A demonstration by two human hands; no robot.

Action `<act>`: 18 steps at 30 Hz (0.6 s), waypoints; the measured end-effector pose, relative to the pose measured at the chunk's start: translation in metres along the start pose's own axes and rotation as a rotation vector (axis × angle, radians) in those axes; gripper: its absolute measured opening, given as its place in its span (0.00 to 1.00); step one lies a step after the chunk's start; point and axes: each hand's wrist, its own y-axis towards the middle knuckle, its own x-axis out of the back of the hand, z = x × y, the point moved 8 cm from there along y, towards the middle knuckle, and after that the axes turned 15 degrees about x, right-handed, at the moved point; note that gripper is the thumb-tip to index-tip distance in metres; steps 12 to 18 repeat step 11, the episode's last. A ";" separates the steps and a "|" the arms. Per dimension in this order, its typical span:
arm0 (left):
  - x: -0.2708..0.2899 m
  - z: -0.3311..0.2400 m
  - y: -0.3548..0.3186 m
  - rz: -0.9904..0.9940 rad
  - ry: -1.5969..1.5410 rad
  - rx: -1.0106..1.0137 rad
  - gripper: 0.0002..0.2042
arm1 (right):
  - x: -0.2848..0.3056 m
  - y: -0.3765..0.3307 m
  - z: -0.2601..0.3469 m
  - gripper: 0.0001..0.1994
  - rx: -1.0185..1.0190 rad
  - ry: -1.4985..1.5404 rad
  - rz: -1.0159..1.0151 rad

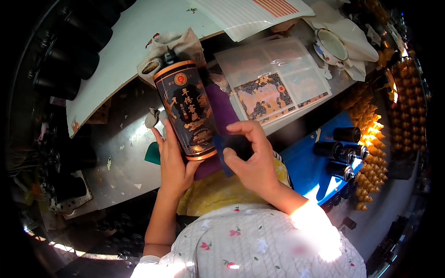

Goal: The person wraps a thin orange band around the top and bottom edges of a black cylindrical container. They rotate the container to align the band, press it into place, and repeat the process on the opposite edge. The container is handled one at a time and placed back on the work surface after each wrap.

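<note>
A black bottle (187,109) with copper-coloured bands and gold and red decoration lies tilted over the bench, its neck pointing away from me. My left hand (174,162) cradles it from below near the base, fingers along its left side. My right hand (255,160) is at the lower right of the bottle, with thumb and fingers bent around a thin dark-blue flat piece (221,155) that reaches the bottle's side. A whitish rag (187,44) lies around the bottle's neck end. Purple cloth (217,104) shows beneath and beside the bottle.
Printed transfer sheets (264,99) under translucent film lie right of the bottle, another striped sheet (259,14) beyond. An enamel bowl (315,48) stands at the far right. Small black bottles (329,149) lie on a blue surface beside many gold pieces (371,176). Large black containers (69,55) line the left.
</note>
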 end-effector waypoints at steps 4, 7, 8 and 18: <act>0.008 -0.025 -0.002 -0.036 0.163 -0.051 0.53 | 0.000 0.002 0.001 0.20 0.007 -0.011 0.003; 0.001 -0.015 -0.001 -0.055 0.190 -0.097 0.50 | 0.005 0.000 -0.002 0.20 -0.047 -0.002 -0.026; 0.000 -0.008 -0.004 -0.067 0.157 -0.088 0.49 | 0.005 0.000 -0.002 0.20 -0.039 -0.001 -0.024; -0.012 0.023 -0.007 -0.008 -0.032 0.029 0.52 | 0.003 -0.002 -0.009 0.22 -0.073 0.022 0.002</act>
